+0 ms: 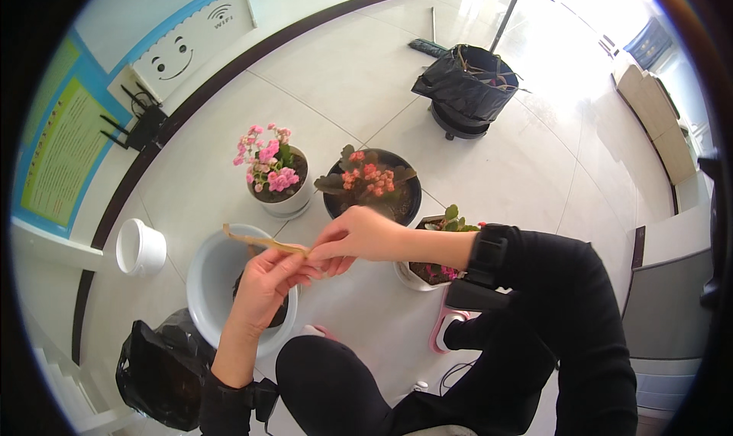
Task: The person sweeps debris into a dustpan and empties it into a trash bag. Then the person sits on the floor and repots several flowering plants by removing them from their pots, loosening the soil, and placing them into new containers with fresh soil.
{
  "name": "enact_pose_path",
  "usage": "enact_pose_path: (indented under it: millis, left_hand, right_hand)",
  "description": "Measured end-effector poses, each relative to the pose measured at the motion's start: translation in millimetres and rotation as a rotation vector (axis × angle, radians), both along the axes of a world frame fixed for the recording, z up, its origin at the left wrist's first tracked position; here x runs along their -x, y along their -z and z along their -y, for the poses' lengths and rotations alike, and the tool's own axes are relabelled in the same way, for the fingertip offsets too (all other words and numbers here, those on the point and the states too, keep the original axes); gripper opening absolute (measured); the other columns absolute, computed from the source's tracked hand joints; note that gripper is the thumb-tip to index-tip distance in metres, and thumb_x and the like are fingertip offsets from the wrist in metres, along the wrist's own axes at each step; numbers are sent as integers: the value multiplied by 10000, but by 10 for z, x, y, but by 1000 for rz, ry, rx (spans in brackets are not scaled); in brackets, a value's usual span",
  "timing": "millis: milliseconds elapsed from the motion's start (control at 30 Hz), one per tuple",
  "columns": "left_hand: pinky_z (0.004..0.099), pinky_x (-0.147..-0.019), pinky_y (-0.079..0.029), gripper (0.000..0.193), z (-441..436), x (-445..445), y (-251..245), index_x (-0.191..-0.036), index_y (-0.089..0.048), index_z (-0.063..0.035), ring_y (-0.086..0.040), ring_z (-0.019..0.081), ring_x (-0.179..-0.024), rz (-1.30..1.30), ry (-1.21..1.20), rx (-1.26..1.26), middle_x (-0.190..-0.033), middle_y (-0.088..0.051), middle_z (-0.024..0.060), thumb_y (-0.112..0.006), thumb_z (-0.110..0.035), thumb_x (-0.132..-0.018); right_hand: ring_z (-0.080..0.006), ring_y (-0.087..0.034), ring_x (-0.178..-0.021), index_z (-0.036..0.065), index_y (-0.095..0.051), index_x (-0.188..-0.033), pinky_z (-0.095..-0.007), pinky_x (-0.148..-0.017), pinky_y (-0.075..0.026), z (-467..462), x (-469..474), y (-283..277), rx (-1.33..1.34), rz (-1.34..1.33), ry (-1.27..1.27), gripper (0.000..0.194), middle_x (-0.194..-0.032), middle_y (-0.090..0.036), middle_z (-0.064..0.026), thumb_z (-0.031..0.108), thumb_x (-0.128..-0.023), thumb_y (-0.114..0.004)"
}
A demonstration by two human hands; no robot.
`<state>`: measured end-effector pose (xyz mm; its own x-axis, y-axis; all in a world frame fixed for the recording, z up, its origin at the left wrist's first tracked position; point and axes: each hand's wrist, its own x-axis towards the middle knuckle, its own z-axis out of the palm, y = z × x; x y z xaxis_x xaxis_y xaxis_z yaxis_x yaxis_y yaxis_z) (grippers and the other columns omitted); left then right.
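A long, dry, yellow-brown leaf strip [257, 241] is pinched between the fingers of my left hand [269, 284]. My right hand [358, 238] meets it fingertip to fingertip and grips the strip's near end. Both hands are above the floor, the left one over the rim of a large pale-blue plastic pot [200, 281] with dark soil inside. Beyond my right hand stands a dark round pot [417, 198] of soil, planted with an orange-red kalanchoe [369, 175]. My right forearm partly covers a white pot [408, 275] holding a leafy plant.
Pink flowers [269, 161] grow in a white pot [283, 207]. A small white bucket [143, 247] is left of the blue pot, above a black plastic bag [160, 373]. A black-lined bin [469, 98] with dry stems and a broom [428, 48] are farther off. A router [146, 128] hangs on the wall.
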<state>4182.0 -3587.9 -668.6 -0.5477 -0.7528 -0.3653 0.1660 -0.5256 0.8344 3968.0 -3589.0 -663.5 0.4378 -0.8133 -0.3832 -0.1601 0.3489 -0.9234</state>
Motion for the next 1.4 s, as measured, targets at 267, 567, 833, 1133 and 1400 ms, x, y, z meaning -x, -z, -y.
enact_pose_path:
  millis: [267, 567, 833, 1133, 1400]
  left_hand:
    - [266, -751, -485, 271, 337, -421, 501, -1113, -548, 14, -618, 150, -845, 299, -59, 122, -1043, -626, 122, -518, -178, -924]
    - [348, -948, -397, 217, 532, -1022, 1971, -938, -653, -89, -470, 217, -1116, 1397, 835, 1578, -1123, -578, -3, -568, -113, -740]
    - [310, -815, -413, 238, 690, -1379, 2233, -945, -709, -218, -563, 173, -992, 1927, 1439, 1362, -886, -654, -43, -518, -301, -830]
    - [384, -580, -488, 154, 121, -1799, 1308, -863, -701, -164, -636, 269, -710, 1723, 567, 922, -707, -633, 78, -621, -100, -746]
    - [414, -650, -483, 198, 134, -1482, 1674, -947, -654, -100, -607, 286, -779, 1319, 205, 1073, -794, -615, 68, -626, -99, -751]
  right_hand:
    - [-76, -623, -741, -22, -680, -865, -191, -681, -485, 287, 1137, 27, 211, -230, 246, 225, -793, -671, -50, 199, -838, -648]
    - [-132, -622, -723, -25, -647, -838, -264, -708, -510, 248, -186, 405, 307, -131, -62, 146, -786, -637, -77, 111, -790, -667]
    - [-89, -588, -749, -37, -638, -857, -226, -704, -493, 289, -153, 401, 130, -225, -33, 106, -853, -618, -45, 66, -828, -645]
    - [-82, -584, -749, -38, -627, -868, -215, -718, -488, 177, -89, 590, 45, -214, 35, 122, -838, -622, -41, 81, -842, -636]
    - [-123, -637, -715, -32, -645, -865, -257, -665, -499, 17, -660, 929, 132, -222, 55, 178, -764, -657, -75, 135, -803, -659]
